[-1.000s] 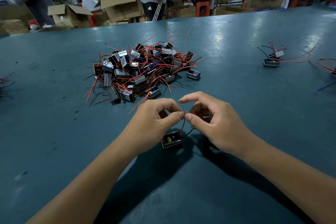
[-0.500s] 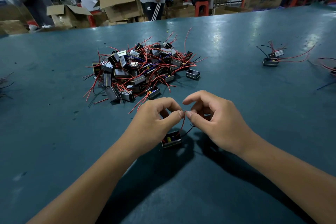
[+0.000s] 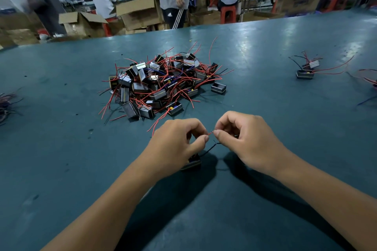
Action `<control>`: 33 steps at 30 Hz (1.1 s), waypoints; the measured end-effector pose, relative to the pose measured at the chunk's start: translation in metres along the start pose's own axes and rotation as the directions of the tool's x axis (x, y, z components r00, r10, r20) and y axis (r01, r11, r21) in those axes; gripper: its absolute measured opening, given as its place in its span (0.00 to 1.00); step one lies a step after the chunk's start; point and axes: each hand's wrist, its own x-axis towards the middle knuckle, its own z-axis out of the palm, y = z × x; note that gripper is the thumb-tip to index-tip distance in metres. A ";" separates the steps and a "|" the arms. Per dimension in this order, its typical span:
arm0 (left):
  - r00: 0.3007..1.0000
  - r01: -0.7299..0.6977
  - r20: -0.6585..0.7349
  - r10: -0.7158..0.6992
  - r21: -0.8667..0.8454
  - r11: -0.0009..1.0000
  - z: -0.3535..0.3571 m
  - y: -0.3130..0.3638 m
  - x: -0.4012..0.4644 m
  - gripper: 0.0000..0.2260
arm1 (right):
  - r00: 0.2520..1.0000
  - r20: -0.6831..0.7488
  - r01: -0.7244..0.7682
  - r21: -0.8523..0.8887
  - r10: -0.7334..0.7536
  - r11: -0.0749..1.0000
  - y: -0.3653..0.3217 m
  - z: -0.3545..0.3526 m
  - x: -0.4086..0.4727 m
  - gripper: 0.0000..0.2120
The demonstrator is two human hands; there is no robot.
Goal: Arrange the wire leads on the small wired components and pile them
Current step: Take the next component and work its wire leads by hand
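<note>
A small black boxed component (image 3: pixel 192 164) sits on the table under my left hand (image 3: pixel 175 144), mostly hidden by it. Its red lead (image 3: pixel 210 133) runs between the pinched fingertips of both hands. My right hand (image 3: pixel 247 140) also pinches the black lead (image 3: pixel 210 149), which curves back down to the component. A heap of several like components (image 3: pixel 163 85) with tangled red and black wires lies beyond my hands, towards the left. A small group of two components (image 3: pixel 306 70) with long red leads rests at the far right.
The dark green table (image 3: pixel 265 108) stretches wide around my hands. More wires lie at the left edge (image 3: pixel 6 104) and at the right edge (image 3: pixel 369 81). Beyond the far edge stand cardboard boxes (image 3: pixel 138 12), red stools and several people.
My hands have drawn slightly apart, so the red lead now stretches between the fingertips. My left hand has lowered over the component and covers more of it.
</note>
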 end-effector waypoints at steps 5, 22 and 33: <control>0.998 -0.057 -0.012 0.059 0.143 0.988 -0.008 0.000 0.000 0.03 | 0.998 0.054 -0.032 -0.046 0.034 0.998 -0.002 -0.011 0.007 0.06; 0.992 -0.127 0.015 0.126 0.128 0.984 -0.004 0.003 -0.003 0.07 | 0.942 0.247 0.300 -0.321 -0.226 0.898 0.002 -0.022 0.007 0.04; 0.961 -0.115 0.275 0.033 0.289 0.950 -0.045 -0.006 -0.007 0.17 | 0.931 0.325 0.012 -0.479 0.165 0.878 0.003 -0.060 0.011 0.15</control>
